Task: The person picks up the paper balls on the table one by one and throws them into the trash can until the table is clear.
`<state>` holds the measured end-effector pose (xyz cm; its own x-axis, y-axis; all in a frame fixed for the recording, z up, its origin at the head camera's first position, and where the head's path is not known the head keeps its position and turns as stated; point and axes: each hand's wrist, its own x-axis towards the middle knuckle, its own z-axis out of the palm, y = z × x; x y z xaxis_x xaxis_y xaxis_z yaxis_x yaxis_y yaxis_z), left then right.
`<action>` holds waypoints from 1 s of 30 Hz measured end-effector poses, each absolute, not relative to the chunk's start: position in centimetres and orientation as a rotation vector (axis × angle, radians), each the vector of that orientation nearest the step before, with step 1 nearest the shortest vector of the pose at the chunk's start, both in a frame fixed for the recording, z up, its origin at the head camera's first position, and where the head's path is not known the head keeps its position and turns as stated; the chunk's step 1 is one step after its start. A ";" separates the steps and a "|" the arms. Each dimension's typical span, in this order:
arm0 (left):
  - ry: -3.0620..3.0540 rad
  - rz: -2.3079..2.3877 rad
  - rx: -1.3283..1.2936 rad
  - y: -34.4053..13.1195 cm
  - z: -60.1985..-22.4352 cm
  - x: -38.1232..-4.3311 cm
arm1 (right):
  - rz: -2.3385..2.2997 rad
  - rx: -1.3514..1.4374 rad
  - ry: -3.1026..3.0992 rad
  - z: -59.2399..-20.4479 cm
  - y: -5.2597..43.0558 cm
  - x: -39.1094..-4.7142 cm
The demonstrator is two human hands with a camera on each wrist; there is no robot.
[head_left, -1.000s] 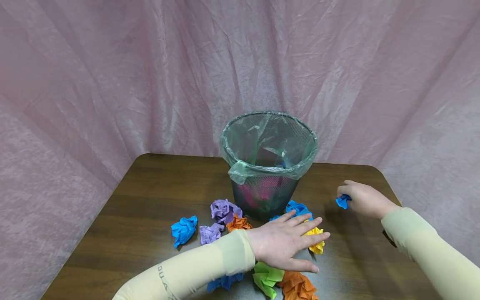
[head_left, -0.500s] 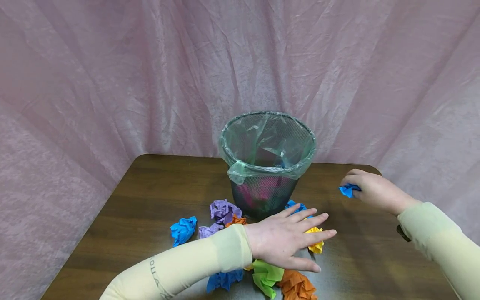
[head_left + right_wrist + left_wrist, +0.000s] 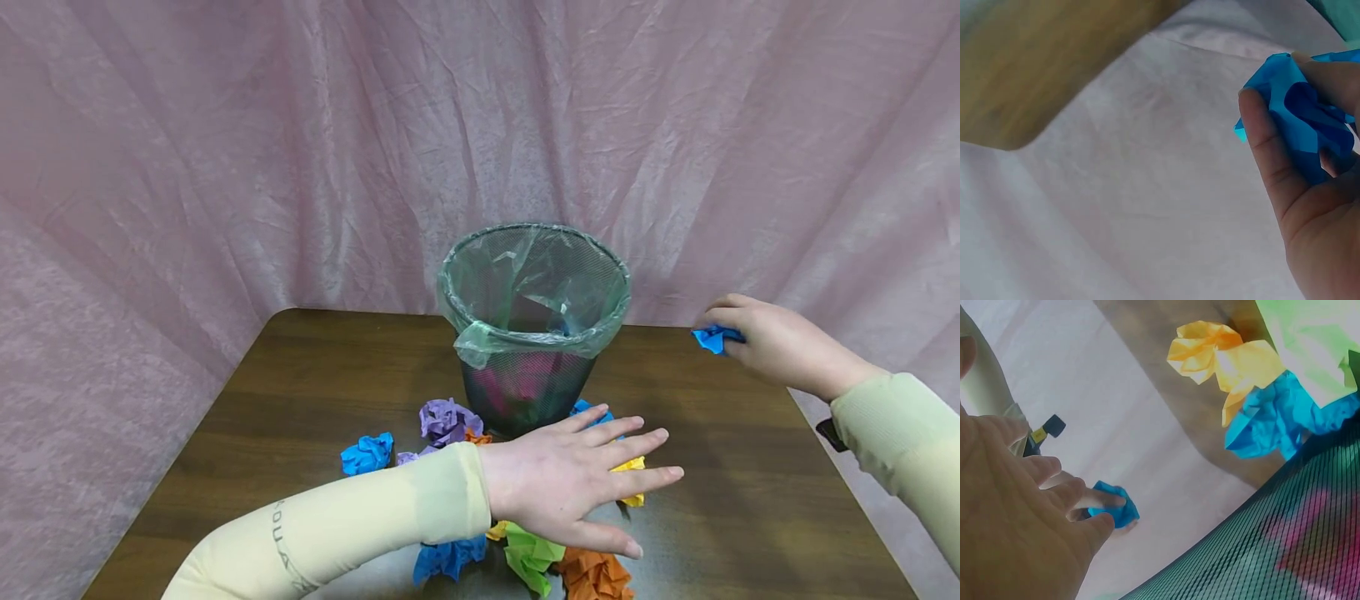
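Note:
My right hand (image 3: 787,346) grips a crumpled blue paper ball (image 3: 1297,119) in the air, to the right of the bin and level with its lower rim. In the right wrist view the thumb and fingers curl round the paper. My left hand (image 3: 577,479), palm down with fingers spread, hovers over the paper balls in front of the bin and holds nothing. Beneath and around it show a yellow paper ball (image 3: 630,482), a green one (image 3: 531,557), an orange one (image 3: 594,575) and a blue one (image 3: 450,558), some partly covered by the hand and sleeve.
A black mesh waste bin (image 3: 536,383) with a clear liner (image 3: 480,342) stands at the table's back, coloured paper showing inside. Left of it lie a purple paper ball (image 3: 447,421) and another blue one (image 3: 367,454). A pink curtain (image 3: 375,150) hangs behind the wooden table (image 3: 300,392).
My right hand has risen and moved to the right and away, carrying the blue paper ball. My left hand has shifted slightly to the right, fingers still spread.

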<state>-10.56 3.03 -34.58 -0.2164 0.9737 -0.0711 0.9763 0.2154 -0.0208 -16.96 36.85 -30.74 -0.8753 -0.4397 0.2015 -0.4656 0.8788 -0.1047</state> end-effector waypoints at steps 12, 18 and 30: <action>2.469 -0.144 2.045 1.8 -31.5 -10.6 | 0.205 0.699 -2.814 -25.7 35.5 -17.2; 2.550 -0.068 2.110 0.4 -29.1 -10.8 | 0.210 0.731 -2.804 -23.8 34.4 -17.5; 2.706 0.043 1.979 -3.8 -25.3 -14.1 | 0.215 0.822 -2.731 -21.5 31.1 -17.9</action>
<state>-14.08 -3.82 -25.35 -0.2887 0.9396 0.1839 0.9449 0.3106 -0.1031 -17.87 31.11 -21.47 -0.7988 -0.5171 0.3075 -0.5589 0.8270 -0.0613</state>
